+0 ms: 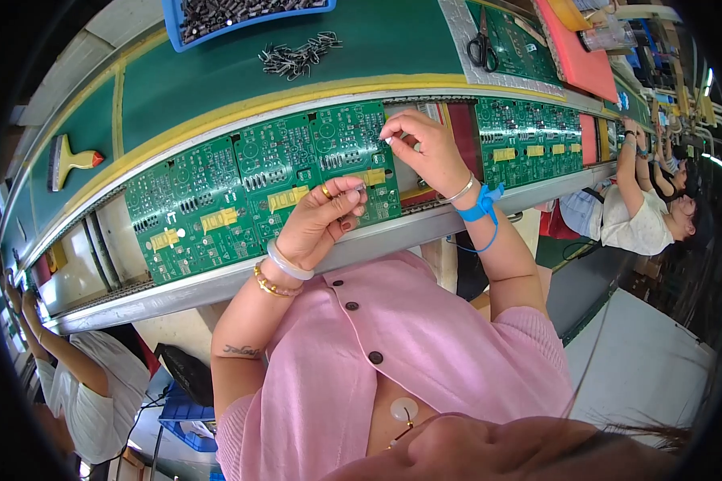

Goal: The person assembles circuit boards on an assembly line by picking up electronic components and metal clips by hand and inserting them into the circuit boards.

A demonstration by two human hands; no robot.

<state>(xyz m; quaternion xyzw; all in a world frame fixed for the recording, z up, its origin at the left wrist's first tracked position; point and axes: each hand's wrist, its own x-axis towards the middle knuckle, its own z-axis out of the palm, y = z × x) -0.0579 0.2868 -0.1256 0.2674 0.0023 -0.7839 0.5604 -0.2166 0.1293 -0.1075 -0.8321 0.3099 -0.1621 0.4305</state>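
- Pinching small parts in my left hand (322, 218), fingers curled shut above the near rail.
- My right hand (425, 148) grips one tiny component over the green circuit board (297, 172).
- Beyond, loose metal components (297, 56) lie on the green tabletop (200, 88).

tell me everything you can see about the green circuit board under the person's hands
The green circuit board is a long flat panel with white printed outlines, rows of small dark parts and yellow rectangular blocks. It lies tilted on the metal conveyor rail. The right hand presses a tiny part onto its upper edge; the left hand hovers over it, fingers pinched.
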